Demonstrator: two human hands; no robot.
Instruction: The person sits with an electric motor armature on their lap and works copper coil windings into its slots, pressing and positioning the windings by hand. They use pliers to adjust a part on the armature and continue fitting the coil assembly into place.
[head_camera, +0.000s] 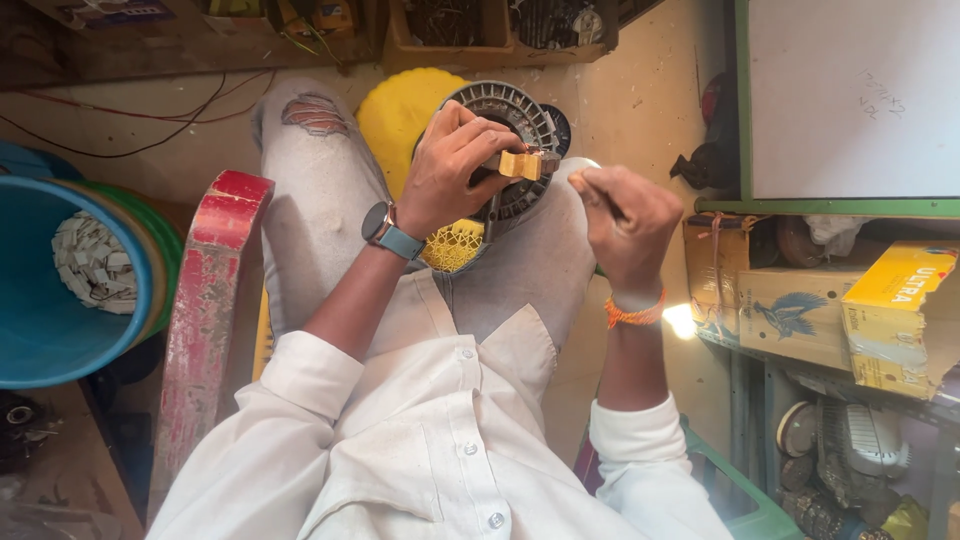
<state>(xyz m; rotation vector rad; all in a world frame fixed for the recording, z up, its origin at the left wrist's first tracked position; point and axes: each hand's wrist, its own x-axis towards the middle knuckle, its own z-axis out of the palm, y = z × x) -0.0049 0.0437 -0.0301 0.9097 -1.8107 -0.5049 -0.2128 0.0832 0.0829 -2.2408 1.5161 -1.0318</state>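
My left hand (452, 165) grips a small tan block-shaped part (521, 164) against a round grey finned motor housing (515, 112) that rests on my lap. My right hand (625, 220) is closed around a thin dark tool handle (598, 195), just right of the housing. A watch with a blue strap sits on my left wrist, and an orange thread band circles my right wrist. A yellow round perforated cover (405, 115) lies under the housing between my knees.
A blue tub (40, 330) holding pale small pieces stands at the left beside a worn red wooden post (205, 300). Cardboard boxes, one yellow (895, 310), sit on a shelf at the right. Wires run along the floor at the top left.
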